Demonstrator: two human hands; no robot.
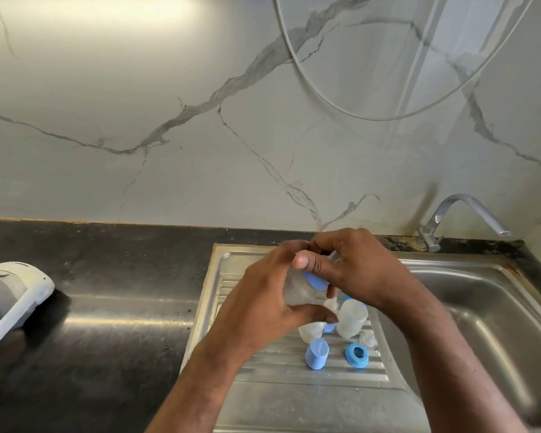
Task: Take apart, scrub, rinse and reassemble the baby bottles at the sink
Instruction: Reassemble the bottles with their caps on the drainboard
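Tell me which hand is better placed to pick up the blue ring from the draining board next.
Probably the right hand. It works only at the top of the bottle, while the left hand keeps its grip round the bottle's body. The blue ring lies on the draining board, below the right forearm.

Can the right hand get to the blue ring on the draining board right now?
Probably not yet: the right hand is gripping the bottle with the left hand. The blue ring itself lies uncovered.

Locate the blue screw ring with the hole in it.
In the head view, the blue screw ring lies on the ribbed drainboard, left of the sink basin, right of the blue cap.
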